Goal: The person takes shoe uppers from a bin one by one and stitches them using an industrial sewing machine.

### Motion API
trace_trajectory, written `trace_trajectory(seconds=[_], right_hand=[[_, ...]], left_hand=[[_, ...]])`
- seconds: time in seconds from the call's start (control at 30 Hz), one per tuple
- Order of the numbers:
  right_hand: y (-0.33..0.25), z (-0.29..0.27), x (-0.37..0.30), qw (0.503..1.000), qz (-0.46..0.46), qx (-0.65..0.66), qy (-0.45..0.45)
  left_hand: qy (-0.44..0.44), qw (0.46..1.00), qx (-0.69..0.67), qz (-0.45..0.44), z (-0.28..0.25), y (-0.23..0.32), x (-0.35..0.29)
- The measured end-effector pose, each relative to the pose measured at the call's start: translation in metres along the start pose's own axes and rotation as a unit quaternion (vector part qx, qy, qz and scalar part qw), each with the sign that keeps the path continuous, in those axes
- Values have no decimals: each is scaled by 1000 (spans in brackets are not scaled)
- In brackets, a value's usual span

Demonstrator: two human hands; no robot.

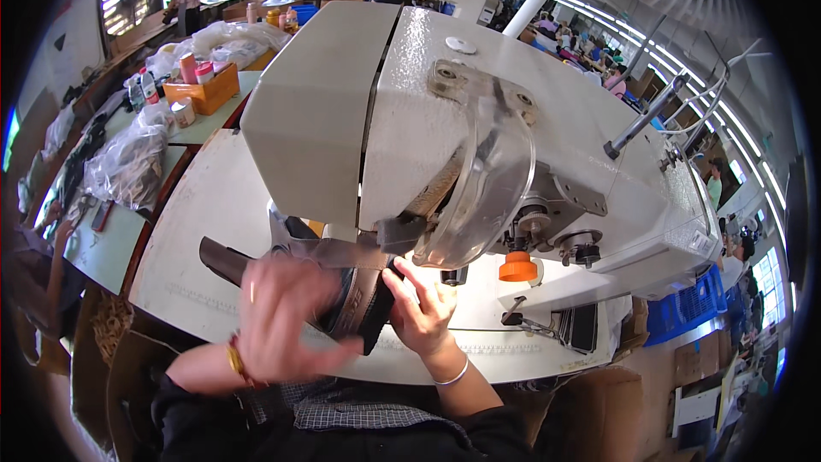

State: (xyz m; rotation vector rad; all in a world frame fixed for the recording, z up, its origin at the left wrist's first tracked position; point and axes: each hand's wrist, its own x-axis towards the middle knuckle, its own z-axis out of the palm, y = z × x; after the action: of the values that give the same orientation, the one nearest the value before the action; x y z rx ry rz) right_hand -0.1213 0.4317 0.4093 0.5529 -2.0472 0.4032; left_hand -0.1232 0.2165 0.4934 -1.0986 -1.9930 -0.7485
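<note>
A brown and black leather workpiece [352, 298] lies on the white bed of a sewing machine [316, 111], under the machine's head. Its flap [224, 262] sticks out to the left. My left hand [286, 321] is over the near left side of the piece, smeared by motion, with the thumb pointing right. Whether it touches the leather I cannot tell. My right hand [425, 312] is at the right edge of the black part, fingers stretched out and fingertips against it, beside the lit sewing area. The machine head hides the needle.
An orange knob [517, 267] hangs below the machine arm. A ruler strip [505, 348] runs along the table's near edge. To the left stand an orange box [205, 90] of spools and plastic-wrapped material [132, 158]. A blue crate [684, 306] is at the right; people work farther back.
</note>
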Motion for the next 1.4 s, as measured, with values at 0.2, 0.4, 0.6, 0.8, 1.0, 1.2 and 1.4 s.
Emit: trace_trajectory(seconds=[0.2, 0.4, 0.6, 0.8, 1.0, 1.2, 1.4], right_hand=[[1, -5, 5, 998, -34, -43, 14], [4, -9, 7, 999, -51, 3, -14], [10, -12, 8, 999, -36, 27, -16], [10, -12, 11, 999, -34, 18, -17], [11, -12, 13, 999, -28, 8, -28], [15, -9, 16, 999, -1, 53, -13], [11, -15, 19, 998, -2, 29, -47]], left_hand=[[-352, 918, -154, -103, 39, -70, 40], [-348, 869, -328, -123, 72, -96, 37], [-293, 880, -344, -143, 74, -86, 35], [-293, 830, -441, -175, 72, -86, 40], [-286, 903, -321, -18, 71, -93, 36], [-381, 849, -327, -165, 74, -89, 45], [-350, 750, -504, -249, 74, -96, 47]])
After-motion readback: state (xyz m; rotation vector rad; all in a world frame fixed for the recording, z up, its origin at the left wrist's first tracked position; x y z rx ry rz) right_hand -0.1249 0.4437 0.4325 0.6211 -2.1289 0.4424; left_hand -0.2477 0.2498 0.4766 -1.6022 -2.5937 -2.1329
